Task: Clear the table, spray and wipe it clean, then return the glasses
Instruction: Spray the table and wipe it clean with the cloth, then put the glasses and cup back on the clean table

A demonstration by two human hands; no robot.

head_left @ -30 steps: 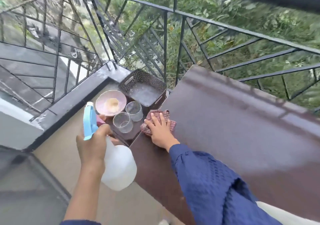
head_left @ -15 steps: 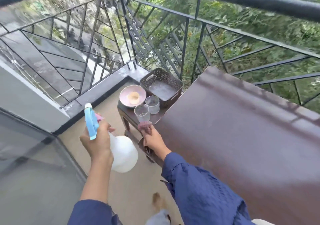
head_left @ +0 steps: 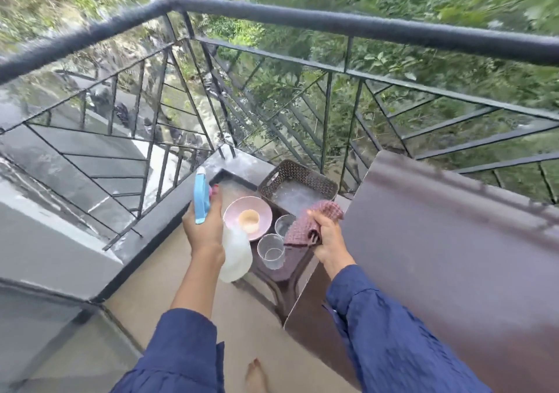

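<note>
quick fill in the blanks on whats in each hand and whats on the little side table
1. The left hand grips a spray bottle with a ____ trigger head.
2. The checked cloth is gripped by the ____.
3. ____ clear glasses stand on the small side table.
4. The plate beside them is ____.

Missing words: blue; right hand; two; pink
</note>
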